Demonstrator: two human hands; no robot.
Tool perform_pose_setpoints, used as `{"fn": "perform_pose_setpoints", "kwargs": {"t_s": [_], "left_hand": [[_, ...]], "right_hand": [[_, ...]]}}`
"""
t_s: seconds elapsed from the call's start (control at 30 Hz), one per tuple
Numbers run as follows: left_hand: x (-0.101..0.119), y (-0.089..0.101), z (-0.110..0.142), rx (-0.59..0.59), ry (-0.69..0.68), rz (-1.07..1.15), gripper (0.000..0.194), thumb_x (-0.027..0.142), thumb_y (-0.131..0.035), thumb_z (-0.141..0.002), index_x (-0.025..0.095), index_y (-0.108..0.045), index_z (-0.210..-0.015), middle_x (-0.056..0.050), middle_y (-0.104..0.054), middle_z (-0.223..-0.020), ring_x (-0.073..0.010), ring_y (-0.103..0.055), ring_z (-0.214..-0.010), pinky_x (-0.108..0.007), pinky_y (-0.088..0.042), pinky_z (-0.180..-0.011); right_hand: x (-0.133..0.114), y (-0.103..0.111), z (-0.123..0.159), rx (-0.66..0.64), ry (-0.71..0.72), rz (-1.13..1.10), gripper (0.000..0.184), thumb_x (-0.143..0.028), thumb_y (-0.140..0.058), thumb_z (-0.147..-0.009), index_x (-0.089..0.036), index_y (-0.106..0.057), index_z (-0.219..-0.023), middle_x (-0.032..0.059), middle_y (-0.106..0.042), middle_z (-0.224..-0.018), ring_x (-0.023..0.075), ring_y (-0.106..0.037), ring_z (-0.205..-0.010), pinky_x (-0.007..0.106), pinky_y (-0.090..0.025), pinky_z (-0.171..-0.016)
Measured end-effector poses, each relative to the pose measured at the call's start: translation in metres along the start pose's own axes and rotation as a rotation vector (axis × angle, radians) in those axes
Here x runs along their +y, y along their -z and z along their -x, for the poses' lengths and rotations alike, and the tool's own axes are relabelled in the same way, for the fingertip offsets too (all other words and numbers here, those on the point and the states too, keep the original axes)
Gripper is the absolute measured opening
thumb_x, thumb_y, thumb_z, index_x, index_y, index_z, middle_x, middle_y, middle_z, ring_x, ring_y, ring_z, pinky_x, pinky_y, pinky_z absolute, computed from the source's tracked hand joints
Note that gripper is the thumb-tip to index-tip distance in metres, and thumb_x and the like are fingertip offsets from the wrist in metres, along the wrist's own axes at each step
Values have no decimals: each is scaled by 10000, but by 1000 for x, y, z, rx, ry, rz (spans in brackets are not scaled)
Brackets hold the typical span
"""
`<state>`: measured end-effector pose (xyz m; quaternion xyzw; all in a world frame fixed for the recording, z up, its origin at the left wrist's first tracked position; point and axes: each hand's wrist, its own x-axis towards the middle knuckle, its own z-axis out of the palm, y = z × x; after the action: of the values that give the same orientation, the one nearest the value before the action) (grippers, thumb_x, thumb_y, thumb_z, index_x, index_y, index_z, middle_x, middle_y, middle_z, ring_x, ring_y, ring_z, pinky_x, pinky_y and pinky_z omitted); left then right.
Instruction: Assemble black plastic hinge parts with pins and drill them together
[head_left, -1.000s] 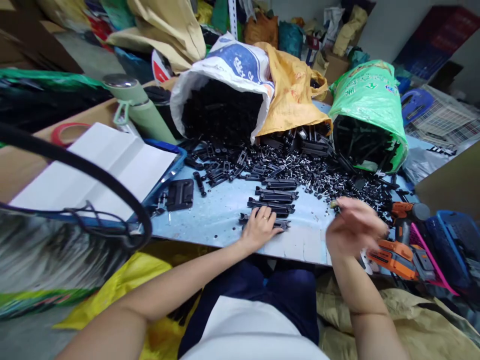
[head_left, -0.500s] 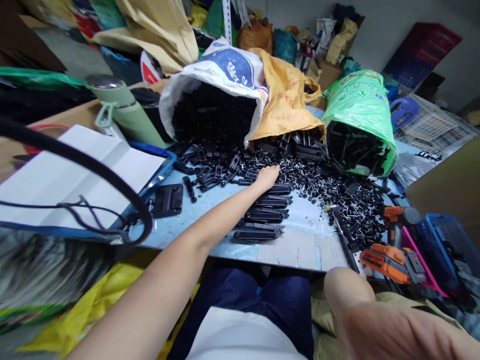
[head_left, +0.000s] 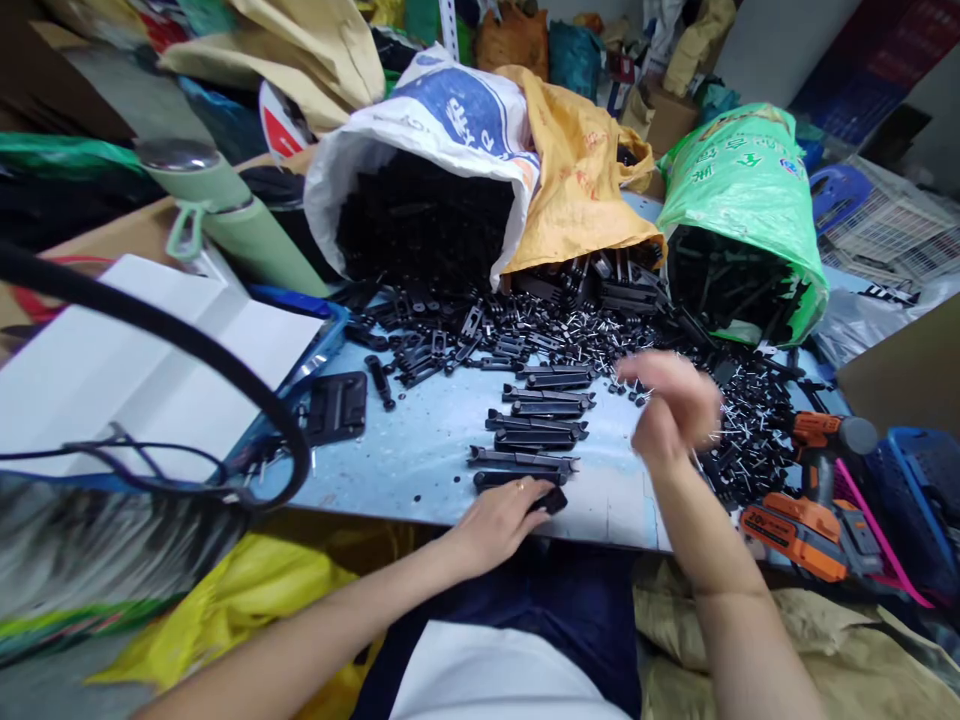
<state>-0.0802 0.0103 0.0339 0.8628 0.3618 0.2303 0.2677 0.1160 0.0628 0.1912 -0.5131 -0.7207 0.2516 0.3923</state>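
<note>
My left hand (head_left: 501, 518) rests at the near edge of the pale blue table (head_left: 427, 440), fingers curled on a black plastic bar (head_left: 525, 483), the nearest of a short row of such bars (head_left: 540, 415). My right hand (head_left: 673, 410) hovers blurred over a heap of small black parts with metal pins (head_left: 675, 370). Its fingers are smeared by motion. A ring shows on my left hand.
Three open sacks of black parts lie at the back: white-blue (head_left: 442, 150), yellow (head_left: 585, 170), green (head_left: 742, 200). An orange cordless drill (head_left: 806, 500) lies right. A green flask (head_left: 217, 215), white paper on a blue tray (head_left: 142, 350), a black hinge plate (head_left: 334, 408) and a black cable (head_left: 187, 350) sit left.
My left hand has pulled back from the parts heap to the nearest bar at the table edge. My right hand has come up from below and now moves over the small parts.
</note>
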Motion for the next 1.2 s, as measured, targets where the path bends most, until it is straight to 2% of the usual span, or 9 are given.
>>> {"fn": "perform_pose_setpoints", "kwargs": {"t_s": [0.1,0.17,0.3,0.43,0.6,0.7,0.8,1.0,1.2], "left_hand": [[2,-8,10,-63,-76,-90,275,263,-268,-932,168,-495,-1053,-56,-606,-864,-175,-575,-795,-290,-478,-676],[3,-13,10,-108,-93,-166,255,224,-278,-926,162,-520,-976,-49,-584,-805,-175,-551,-764,-287,-461,-655],[5,-16,6,-207,-53,-281,219,128,-324,-894,160,-535,-847,-38,-545,-755,-174,-507,-742,-288,-431,-651],[4,-15,-1,-269,5,-323,277,-3,-303,-838,146,-536,-825,-53,-548,-807,-171,-489,-773,-278,-427,-669],[-1,-19,-11,-241,-3,-336,299,-5,-288,-842,140,-549,-833,-58,-559,-820,-170,-499,-794,-279,-445,-695],[-3,-24,-13,-201,-14,-351,281,24,-302,-856,133,-558,-818,-66,-570,-809,-177,-515,-794,-287,-452,-695],[-6,-29,-10,-129,-60,-358,214,141,-357,-888,122,-568,-917,-83,-587,-834,-197,-535,-807,-315,-458,-698],[-6,-33,-2,47,-80,-202,320,172,-315,-901,130,-537,-1129,-114,-613,-929,-203,-577,-851,-335,-481,-724],[21,-27,-14,283,140,387,376,344,-377,-896,195,-521,-1210,-61,-598,-963,-138,-594,-744,-283,-504,-699]], "right_hand": [[78,-18,-88,257,-206,289,249,-409,-428,-863,-181,-524,-830,109,-594,-913,208,-534,-949,389,-429,-853],[127,-21,-126,301,-401,491,224,-357,-492,-836,-136,-517,-852,140,-597,-894,230,-514,-988,425,-391,-881],[172,-16,-148,187,-508,665,249,-242,-594,-768,-63,-535,-931,152,-630,-869,200,-551,-890,377,-410,-825],[164,-3,-110,199,-419,708,242,-243,-555,-784,-68,-578,-950,137,-650,-887,185,-572,-846,345,-415,-818],[147,28,12,206,-241,630,265,-372,-572,-769,-154,-632,-907,80,-673,-857,174,-595,-705,321,-485,-706],[144,40,91,13,-74,520,322,-453,-531,-796,-191,-637,-949,66,-669,-839,179,-607,-691,332,-509,-681],[143,33,136,-205,-83,562,355,-468,-504,-817,-209,-622,-1029,78,-662,-900,211,-621,-805,362,-513,-738],[129,-24,117,-236,-102,624,449,-424,-486,-843,-171,-527,-1212,147,-600,-1086,287,-523,-1059,481,-396,-934],[98,-62,114,-256,-352,-202,528,-478,-317,-901,-244,-308,-1374,45,-590,-888,124,-574,-598,281,-508,-563]]}}
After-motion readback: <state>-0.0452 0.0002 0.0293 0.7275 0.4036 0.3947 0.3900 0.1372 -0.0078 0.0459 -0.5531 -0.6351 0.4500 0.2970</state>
